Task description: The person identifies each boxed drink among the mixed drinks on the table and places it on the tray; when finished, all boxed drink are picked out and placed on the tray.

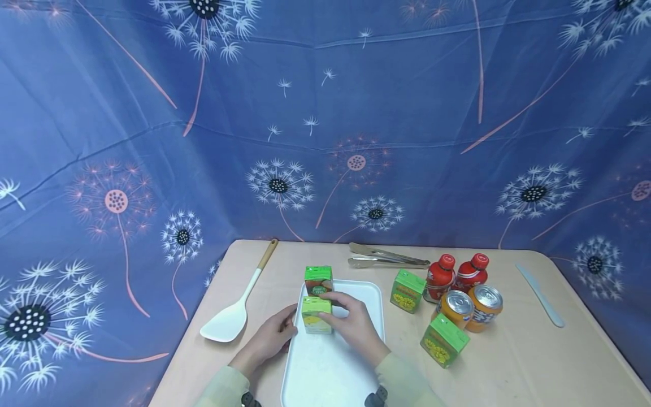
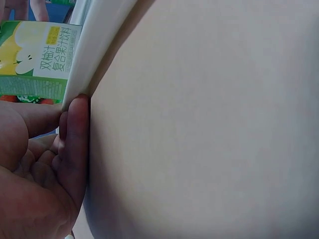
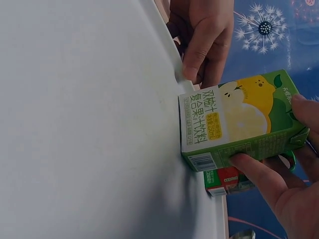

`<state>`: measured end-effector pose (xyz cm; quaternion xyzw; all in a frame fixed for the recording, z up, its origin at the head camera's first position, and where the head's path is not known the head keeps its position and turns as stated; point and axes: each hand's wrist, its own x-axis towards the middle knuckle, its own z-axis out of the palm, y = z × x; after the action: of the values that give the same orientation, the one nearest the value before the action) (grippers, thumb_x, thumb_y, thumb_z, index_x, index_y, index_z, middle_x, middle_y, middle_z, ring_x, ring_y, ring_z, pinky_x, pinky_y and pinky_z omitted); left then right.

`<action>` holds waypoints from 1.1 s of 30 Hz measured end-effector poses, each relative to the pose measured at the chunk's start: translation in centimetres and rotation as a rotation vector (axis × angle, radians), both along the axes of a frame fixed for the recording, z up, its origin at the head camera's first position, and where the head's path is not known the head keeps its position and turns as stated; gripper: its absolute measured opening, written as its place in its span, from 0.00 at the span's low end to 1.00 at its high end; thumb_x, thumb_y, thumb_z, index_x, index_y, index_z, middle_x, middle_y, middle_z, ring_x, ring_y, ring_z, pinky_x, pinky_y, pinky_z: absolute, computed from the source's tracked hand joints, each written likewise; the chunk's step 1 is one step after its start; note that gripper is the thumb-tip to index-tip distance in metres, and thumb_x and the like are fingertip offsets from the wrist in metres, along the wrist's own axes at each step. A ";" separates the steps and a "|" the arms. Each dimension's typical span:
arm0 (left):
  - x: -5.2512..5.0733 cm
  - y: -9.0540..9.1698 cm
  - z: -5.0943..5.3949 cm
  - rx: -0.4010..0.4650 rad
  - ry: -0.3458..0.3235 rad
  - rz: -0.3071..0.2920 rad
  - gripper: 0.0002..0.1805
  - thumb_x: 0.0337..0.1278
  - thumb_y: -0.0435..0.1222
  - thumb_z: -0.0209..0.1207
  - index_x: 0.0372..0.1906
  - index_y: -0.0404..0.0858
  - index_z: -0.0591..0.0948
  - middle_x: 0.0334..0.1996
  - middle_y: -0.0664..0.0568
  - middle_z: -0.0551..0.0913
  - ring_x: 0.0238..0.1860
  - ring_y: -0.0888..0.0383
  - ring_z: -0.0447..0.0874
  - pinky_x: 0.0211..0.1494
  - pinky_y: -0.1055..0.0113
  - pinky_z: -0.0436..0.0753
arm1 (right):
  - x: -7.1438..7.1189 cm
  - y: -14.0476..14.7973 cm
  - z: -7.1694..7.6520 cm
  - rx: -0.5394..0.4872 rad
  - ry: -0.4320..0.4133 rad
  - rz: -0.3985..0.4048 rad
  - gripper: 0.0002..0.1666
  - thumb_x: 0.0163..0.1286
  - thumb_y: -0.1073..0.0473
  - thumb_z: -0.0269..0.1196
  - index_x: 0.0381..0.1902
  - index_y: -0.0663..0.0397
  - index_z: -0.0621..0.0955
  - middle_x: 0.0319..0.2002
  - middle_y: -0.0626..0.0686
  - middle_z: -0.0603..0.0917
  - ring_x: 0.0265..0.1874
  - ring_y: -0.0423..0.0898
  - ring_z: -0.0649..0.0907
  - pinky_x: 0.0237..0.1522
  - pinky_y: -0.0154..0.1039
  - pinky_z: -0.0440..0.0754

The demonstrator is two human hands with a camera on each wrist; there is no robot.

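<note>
The right hand (image 1: 353,323) pinches a pomelo-juice carton (image 1: 317,322), the left hand (image 1: 273,332) the white tray (image 1: 330,370) under those fingers (image 3: 259,175); placing seemingly needs gentle release.

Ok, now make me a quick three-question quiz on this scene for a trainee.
1. Which hand grips the carton with yellow fruit: A, left; or B, right?
2. True or false: the spatula lies on the white tray.
3. How many orange cans stand near the red bottles?

Key:
1. B, the right hand.
2. False; it lies on the table, to the left of the tray.
3. Two.
</note>
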<state>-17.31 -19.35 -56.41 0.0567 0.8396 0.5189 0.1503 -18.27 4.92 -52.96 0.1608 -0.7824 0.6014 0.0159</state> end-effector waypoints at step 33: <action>-0.2 -0.1 -0.1 0.017 0.004 -0.020 0.32 0.77 0.31 0.55 0.81 0.36 0.63 0.34 0.49 0.72 0.31 0.56 0.77 0.28 0.64 0.86 | 0.2 0.4 0.6 -0.026 -0.038 0.086 0.28 0.68 0.57 0.74 0.65 0.52 0.83 0.66 0.52 0.81 0.63 0.54 0.81 0.55 0.40 0.85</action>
<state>-17.47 -19.45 -56.48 0.0674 0.8349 0.5243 0.1533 -18.04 5.37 -52.35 0.1828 -0.7671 0.6145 -0.0229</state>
